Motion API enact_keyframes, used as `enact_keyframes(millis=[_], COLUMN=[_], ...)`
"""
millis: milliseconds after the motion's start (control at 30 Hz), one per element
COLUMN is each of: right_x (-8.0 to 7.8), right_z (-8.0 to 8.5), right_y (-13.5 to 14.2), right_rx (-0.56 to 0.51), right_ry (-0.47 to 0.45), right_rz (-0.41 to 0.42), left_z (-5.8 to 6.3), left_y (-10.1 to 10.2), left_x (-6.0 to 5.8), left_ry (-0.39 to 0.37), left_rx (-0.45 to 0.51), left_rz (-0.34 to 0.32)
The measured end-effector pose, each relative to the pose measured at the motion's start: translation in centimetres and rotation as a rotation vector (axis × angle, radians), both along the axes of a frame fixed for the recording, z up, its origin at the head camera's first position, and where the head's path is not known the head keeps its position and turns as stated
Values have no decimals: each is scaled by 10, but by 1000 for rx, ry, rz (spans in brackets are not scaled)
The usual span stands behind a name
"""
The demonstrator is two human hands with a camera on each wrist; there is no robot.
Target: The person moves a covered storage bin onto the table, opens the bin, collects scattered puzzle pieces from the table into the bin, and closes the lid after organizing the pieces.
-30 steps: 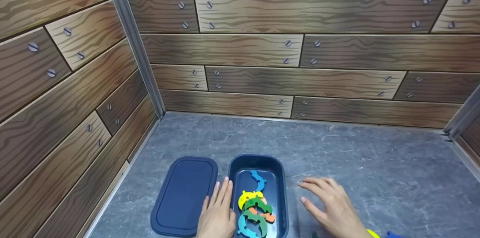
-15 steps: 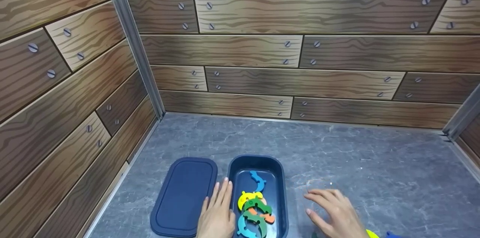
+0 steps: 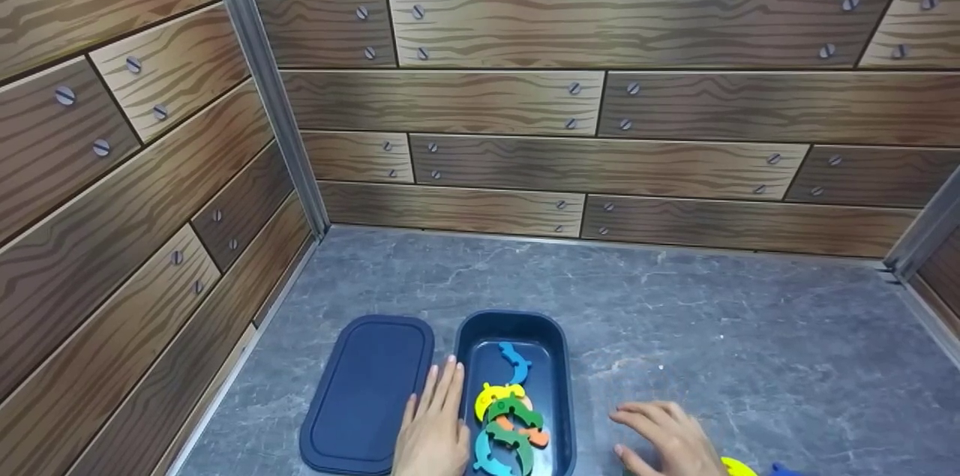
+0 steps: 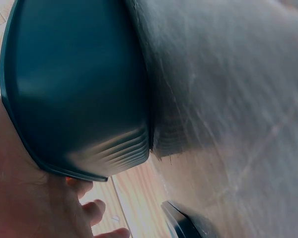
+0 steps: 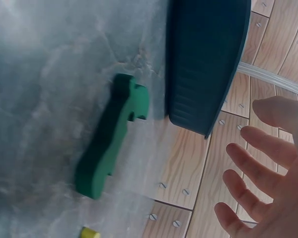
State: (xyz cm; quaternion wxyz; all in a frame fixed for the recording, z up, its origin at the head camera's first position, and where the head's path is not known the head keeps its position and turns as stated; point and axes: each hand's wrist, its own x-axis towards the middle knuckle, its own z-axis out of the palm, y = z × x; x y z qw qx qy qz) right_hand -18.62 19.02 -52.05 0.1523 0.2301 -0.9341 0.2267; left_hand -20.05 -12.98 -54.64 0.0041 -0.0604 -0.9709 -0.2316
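Observation:
My left hand (image 3: 435,423) lies with straight fingers along the left rim of a dark blue box (image 3: 568,393); in the left wrist view it touches the box's edge. Inside the box are several flat, curved, animal-like puzzle pieces: a blue piece (image 3: 517,363), a yellow piece (image 3: 489,401), a green piece (image 3: 517,407) and others overlapping. To the right of the box, my right hand (image 3: 667,435) hovers with fingers spread and nothing held. Near it, a loose green wavy piece (image 5: 107,144) is on the table in the right wrist view.
A dark blue lid (image 3: 367,393) lies flat left of the box. A yellow piece (image 3: 739,467) and a blue piece (image 3: 784,470) show at the bottom right edge, mostly cut off. Wood-patterned walls (image 3: 450,101) border the grey marbled table (image 3: 675,303).
My right hand has drawn slightly right and back toward the lower edge of the head view. The left hand and the pieces in the box stay put.

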Motion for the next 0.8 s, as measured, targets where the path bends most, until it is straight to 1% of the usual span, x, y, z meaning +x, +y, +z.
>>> enact_keyframes(millis=[167,267,467,533,633,733,800], right_x=[5,7,10,10,8,4,2], right_z=[-4,-8,-17,-20,-22,-21,-21], right_y=[2,3,7,10,16,24,28], right_rx=[23,31,0,-2,17,51,73], right_ry=[-65,-86,-85,-88,-140,-234,-299], right_rz=[-10,-9,21,43,94,142,155], left_z=[-1,-1,-1,0,0,1,0], left_y=[1,1,1,1,1,1,1], left_x=[1,0,0,-1,-1,-1,-1], left_ry=[26,13,8,8,3,-9,-19], left_rx=[3,5,8,9,9,7,5], left_rz=[5,1,1,1,3,5,5])
